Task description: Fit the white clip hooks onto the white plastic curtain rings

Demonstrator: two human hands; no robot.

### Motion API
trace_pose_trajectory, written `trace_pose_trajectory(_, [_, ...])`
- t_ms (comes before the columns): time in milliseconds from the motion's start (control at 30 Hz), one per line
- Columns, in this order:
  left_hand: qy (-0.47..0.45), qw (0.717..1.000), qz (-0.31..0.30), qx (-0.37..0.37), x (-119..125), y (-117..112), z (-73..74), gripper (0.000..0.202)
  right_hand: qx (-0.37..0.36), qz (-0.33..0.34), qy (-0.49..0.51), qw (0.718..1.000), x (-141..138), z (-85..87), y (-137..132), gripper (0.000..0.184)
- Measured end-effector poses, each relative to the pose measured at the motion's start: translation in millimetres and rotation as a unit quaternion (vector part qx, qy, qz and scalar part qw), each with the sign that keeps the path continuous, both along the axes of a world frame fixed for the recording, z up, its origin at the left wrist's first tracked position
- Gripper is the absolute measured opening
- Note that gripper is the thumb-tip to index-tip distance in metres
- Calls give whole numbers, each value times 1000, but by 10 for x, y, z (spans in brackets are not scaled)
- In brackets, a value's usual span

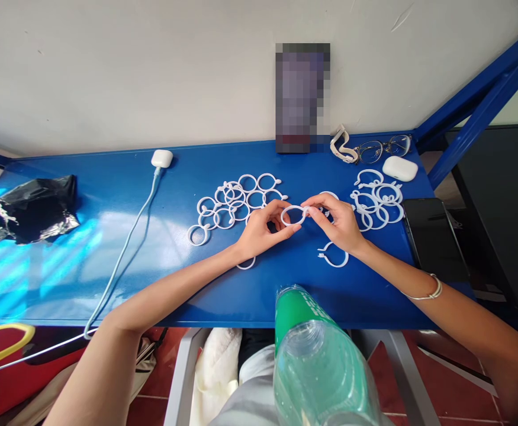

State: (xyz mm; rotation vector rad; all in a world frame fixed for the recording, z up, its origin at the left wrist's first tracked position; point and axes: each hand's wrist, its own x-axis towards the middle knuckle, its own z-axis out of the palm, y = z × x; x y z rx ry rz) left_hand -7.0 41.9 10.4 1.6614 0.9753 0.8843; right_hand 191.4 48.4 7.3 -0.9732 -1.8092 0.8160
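Between my two hands, above the blue table, is a white plastic ring [293, 216]. My left hand [267, 228] grips its left and lower side with curled fingers and thumb. My right hand [335, 222] pinches the ring's right side, where the small clasp sits. Left of my hands lies a spread of several white rings [224, 219] with small tabs, which look closed. One opened ring [336, 257] with a gap in its loop rests below my right hand. More opened rings [376, 204] form a pile to the right. Part of another ring shows under my left wrist.
A clear bottle with a green label [325, 367] stands at the front edge, close to my body. On the right are a phone [434, 234], a white earbud case [399, 168] and eyeglasses [369, 152]. A charger [161, 158] with cable and a black plastic bag [34, 207] lie left.
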Motion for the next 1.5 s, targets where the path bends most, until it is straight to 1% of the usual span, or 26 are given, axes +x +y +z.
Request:
trace_pose_trajectory(767, [3,1000,-1,-5,4,-3,2,34,21,2,-25,999,12,16,4,11])
trace_pose_trajectory(1033, [8,1000,-1,-7,6,-4,4,35,21,6,-23,999,16,14,4,10])
trace_pose_trajectory(1500, [22,1000,-3,3,4,0,5,35,3,4,-28,1000,20,4,13,16])
